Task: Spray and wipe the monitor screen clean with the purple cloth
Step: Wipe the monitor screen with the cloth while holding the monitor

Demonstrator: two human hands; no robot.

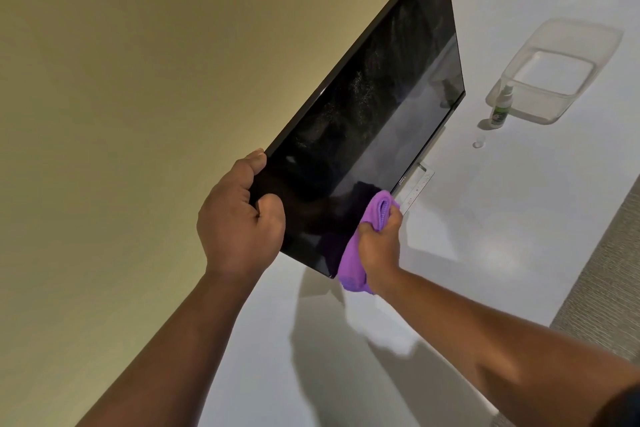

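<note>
A black monitor (pixel 374 114) stands on a white table (pixel 467 236), its dark screen speckled with fine spray droplets in the middle. My left hand (pixel 239 218) grips the monitor's near left edge, thumb on the screen and fingers round the back. My right hand (pixel 379 243) holds a bunched purple cloth (pixel 353 263) and presses it against the lower near part of the screen by the bottom bezel. A small spray bottle (pixel 498 107) stands upright on the table beyond the monitor, apart from both hands.
A clear plastic tub (pixel 561 69) sits on the table just behind the spray bottle. A small clear cap (pixel 479 142) lies near the bottle. A yellowish wall (pixel 138 80) runs along the left. Carpet (pixel 606 270) shows past the table's right edge.
</note>
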